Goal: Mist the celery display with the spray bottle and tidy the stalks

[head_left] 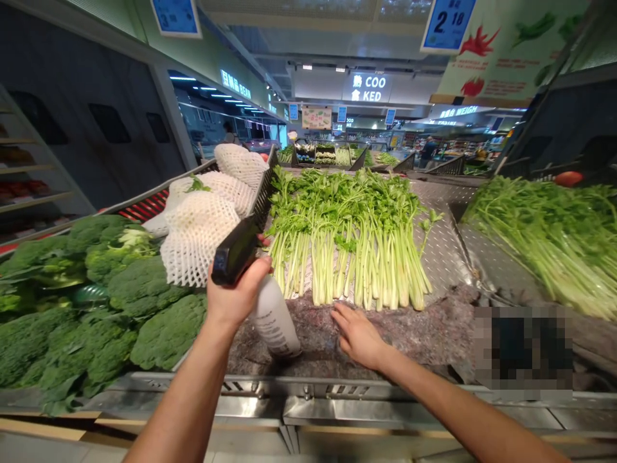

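Observation:
My left hand (pixel 236 292) is wrapped round the neck of a white spray bottle (pixel 276 318) with a black trigger head (pixel 235 251). The bottle tilts, its base close over the grey felt cloth (pixel 405 334). My right hand (pixel 359 335) is open, with fingers stretched toward the cut ends of the celery (pixel 369 257). Its fingertips are at or just above the cloth's edge; whether they touch the stalks I cannot tell. The celery lies in a row, leaves away from me, on a dimpled metal shelf (pixel 446 238).
Broccoli (pixel 154 289) is heaped at the left. Behind it, produce in white foam nets (pixel 200 238) fills a black crate (pixel 265 193). More leafy greens (pixel 544 238) lie at the right. A metal rail (pixel 308 389) runs along the front. Price signs (pixel 448 26) hang overhead.

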Demonstrator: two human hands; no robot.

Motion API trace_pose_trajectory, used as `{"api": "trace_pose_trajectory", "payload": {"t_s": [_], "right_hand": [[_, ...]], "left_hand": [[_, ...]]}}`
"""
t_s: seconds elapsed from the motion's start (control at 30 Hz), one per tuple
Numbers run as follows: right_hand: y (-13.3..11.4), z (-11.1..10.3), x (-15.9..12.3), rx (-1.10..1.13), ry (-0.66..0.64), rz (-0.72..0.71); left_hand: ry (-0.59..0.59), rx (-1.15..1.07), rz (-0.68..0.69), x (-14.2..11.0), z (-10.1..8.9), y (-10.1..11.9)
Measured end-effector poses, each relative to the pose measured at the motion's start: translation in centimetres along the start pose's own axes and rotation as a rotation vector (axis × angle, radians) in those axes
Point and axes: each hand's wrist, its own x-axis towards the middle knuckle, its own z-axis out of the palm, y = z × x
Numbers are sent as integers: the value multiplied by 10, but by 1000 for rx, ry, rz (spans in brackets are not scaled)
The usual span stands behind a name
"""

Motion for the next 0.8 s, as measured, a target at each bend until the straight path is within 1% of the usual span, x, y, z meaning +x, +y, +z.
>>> {"api": "trace_pose_trajectory", "payload": {"t_s": [0.1,0.13,0.17,0.27,0.37,0.43,0.5,0.53,0.63,0.7,0.73,0.8], "right_hand": [[-19,5,10,-16,-15,-303],[-25,10,18,-40,-27,-365],[-30,14,30,-68,-31,-378],[-40,21,72,-129,29,-289],[-42,16,109,-126,81,-222],[-43,12,120,-120,94,-207],[-43,14,115,-114,82,-238],[-43,18,108,-116,57,-283],[-45,35,79,-153,-80,-501],[-50,46,67,-175,-97,-574],[-55,50,67,-182,-91,-592],[-66,53,77,-184,-76,-618]], "left_hand": [[21,-76,-39,2,-13,7],[37,-79,-40,2,-18,10],[51,-67,-33,3,-24,12],[79,13,6,3,-41,16],[105,49,36,2,-54,19],[129,31,58,2,-60,22],[154,9,82,1,-64,25],[164,2,91,1,-65,27],[165,-10,86,-1,-68,30],[152,-29,70,-2,-70,31],[147,-45,67,-2,-72,32],[145,-75,71,-2,-77,33]]}}
